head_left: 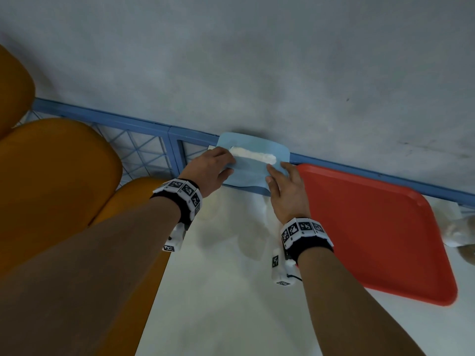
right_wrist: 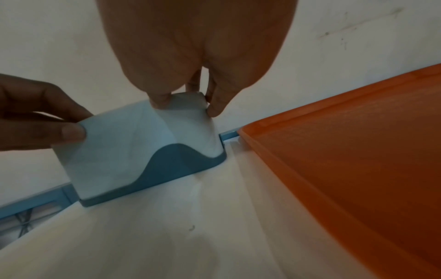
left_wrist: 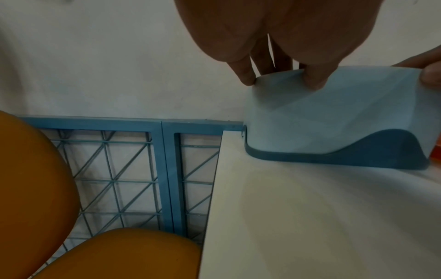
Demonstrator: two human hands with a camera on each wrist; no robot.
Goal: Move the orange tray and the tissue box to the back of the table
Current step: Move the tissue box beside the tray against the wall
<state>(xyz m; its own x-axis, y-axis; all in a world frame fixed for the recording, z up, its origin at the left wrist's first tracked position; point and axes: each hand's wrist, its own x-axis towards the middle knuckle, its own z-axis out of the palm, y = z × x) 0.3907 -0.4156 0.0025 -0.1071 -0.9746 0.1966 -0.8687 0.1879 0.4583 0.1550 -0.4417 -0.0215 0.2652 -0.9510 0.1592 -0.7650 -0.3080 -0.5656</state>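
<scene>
A light blue tissue box with a darker blue base and white tissue showing in its top slot stands at the table's back edge, against the wall. My left hand grips its left end, thumb on the near face and fingers over the top. My right hand grips its right end the same way. The wrist views show the tissue box resting flat on the white table. The orange tray lies just to the box's right, also at the back edge; it appears as the orange tray in the right wrist view.
The white table extends toward me. A blue metal grid frame runs along the wall behind the table. Yellow-orange chair seats stand to the left. A pale crumpled thing lies at the far right edge.
</scene>
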